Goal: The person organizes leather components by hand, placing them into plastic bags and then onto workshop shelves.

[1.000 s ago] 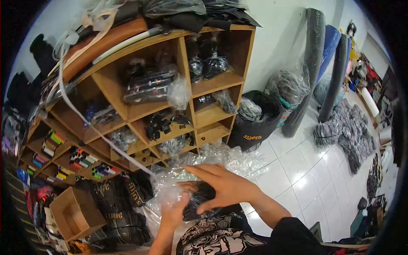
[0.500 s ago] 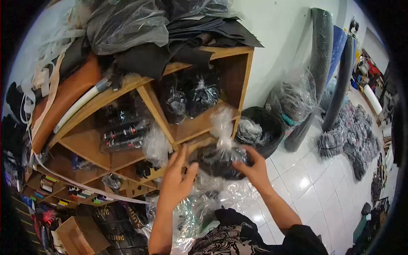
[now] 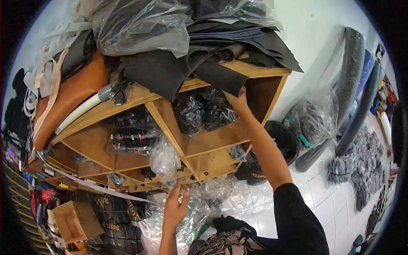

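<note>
My right hand (image 3: 238, 100) reaches up to the upper compartment of the wooden shelf (image 3: 204, 156). Its fingers are partly hidden behind the hanging black sheet (image 3: 223, 77), close above a clear plastic bag of black items (image 3: 219, 111). Another bag of black items (image 3: 188, 112) sits left of that one. Lower down, my left hand (image 3: 175, 207) is raised in front of the shelf with thumb and fingers apart, holding nothing. Just above its fingertips hangs a bunched clear plastic bag (image 3: 164, 158).
Black sheets (image 3: 259, 40) and a large plastic bag (image 3: 140, 29) are piled on the shelf top. A black tub (image 3: 284, 140) and a filled clear bag (image 3: 312, 121) stand at right, near wrapped rolls (image 3: 352, 72). Loose clear plastic (image 3: 229, 191) and a cardboard box (image 3: 75, 223) lie below.
My right hand has moved up from in front of the shelf to the upper compartment. The knotted bag of black items no longer shows between my hands. My left hand has lowered.
</note>
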{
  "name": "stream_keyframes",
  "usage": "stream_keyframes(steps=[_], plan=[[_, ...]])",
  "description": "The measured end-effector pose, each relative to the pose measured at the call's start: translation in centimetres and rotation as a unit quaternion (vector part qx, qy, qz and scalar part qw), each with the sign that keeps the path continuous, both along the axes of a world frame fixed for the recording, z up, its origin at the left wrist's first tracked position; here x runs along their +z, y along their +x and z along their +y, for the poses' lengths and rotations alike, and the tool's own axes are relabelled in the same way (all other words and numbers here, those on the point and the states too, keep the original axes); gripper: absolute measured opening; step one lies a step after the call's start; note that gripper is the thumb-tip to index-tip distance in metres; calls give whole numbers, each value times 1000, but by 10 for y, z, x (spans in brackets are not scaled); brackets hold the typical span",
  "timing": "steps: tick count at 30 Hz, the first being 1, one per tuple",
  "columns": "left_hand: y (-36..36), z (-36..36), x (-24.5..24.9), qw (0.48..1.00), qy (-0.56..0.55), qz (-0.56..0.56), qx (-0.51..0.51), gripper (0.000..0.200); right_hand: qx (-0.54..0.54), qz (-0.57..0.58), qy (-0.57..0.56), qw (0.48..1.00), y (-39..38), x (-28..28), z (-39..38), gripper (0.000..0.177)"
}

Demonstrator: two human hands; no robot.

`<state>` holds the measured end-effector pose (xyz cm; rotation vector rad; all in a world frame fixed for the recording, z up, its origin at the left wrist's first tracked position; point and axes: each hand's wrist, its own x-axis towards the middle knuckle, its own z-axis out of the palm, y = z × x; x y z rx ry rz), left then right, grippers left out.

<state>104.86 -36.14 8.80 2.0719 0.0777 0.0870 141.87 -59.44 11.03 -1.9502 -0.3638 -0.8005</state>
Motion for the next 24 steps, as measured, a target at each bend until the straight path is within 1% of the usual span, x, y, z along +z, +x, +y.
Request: stream_keyframes(steps=[1,2,4,5,6,8,9,10,12,13,14,16,17,18,20,21,22,23,24], plan=[[-2,0,-3,1000,21,-5,-3,50,-50,-60,68,995,-17,5,2,55],[-4,-1,-7,1000,21,-3,-1,50,-48,-57,68,995,-21,9,-1,55],[-4,-7,-11,1000,18,14,-6,50,9,-36,-33,999,-22,16,-19,60],[-4,-10,-12,1000,11,-2,-12,50,10,-37,-33,999,-24,19,-24,60],[-5,-14,-13,1000,12,-3,-11,50,44,15,23,999,-26,21,-29,71],[-11,-20,-16,1000,-4,24,-8,51,111,120,134,977,-36,22,-37,92],[-12,-21,-17,999,-13,40,-9,53,123,182,120,968,-49,21,-42,105],[-14,-20,-24,999,-16,41,-5,53,126,183,117,968,-61,16,-39,105],[-16,-19,-32,999,-16,45,-24,56,96,148,64,982,-79,6,-34,98],[-17,-20,-35,998,-2,65,-25,56,67,56,-3,996,-75,-2,-32,107],[-17,-20,-37,997,-1,68,-26,56,67,58,-3,996,-77,-2,-28,107],[-18,-21,-42,998,6,56,-42,55,8,66,-9,998,-83,0,-22,105],[-17,-22,-44,997,6,57,-44,55,-2,108,11,994,-93,13,-19,90],[-17,-23,-45,997,-3,62,-43,55,-3,108,11,994,-104,22,-19,90],[-18,-24,-46,997,-13,67,-41,55,-47,108,127,985,-122,30,-18,70],[-20,-25,-47,996,-22,76,-46,56,-119,-14,93,988,-129,19,-18,56],[-21,-28,-48,994,-33,84,-53,56,-155,-19,101,983,-144,8,-22,56],[-19,-32,-44,992,-18,110,-56,54,-191,-25,109,975,-163,1,-25,57],[-19,-34,-45,992,-21,111,-58,54,-211,3,139,967,-188,5,-23,57]])
